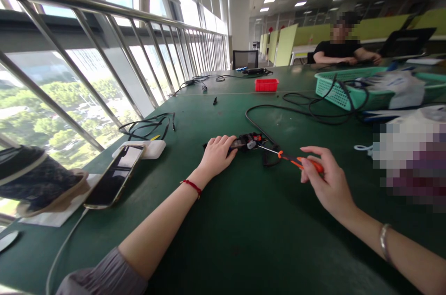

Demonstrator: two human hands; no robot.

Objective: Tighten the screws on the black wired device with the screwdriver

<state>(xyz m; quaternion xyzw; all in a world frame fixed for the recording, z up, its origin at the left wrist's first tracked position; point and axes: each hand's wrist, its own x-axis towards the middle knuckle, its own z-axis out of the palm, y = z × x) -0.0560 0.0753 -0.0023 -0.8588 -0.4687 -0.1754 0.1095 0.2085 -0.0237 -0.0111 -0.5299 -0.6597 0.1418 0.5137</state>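
My left hand [219, 153] rests over the near end of a black corded device [248, 140], fingers closed round it and pressing it to the green table. Inner parts in grey and red show at the device's right end, where its casing looks opened. In my right hand [325, 179] is a screwdriver [291, 159] with an orange and black handle, gripped between thumb and fingers. Its thin metal shaft points left, and the tip meets the device's right end; whether it sits in a screw I cannot tell. A black cable [256, 121] runs from the device.
Left lie a phone [116, 176] on a white block [156, 148], and a coiled black cable [148, 125]. Farther back stands a red box [266, 85]; a green basket [334, 93] holding bags and cables is at right. A person [339, 51] sits across the table.
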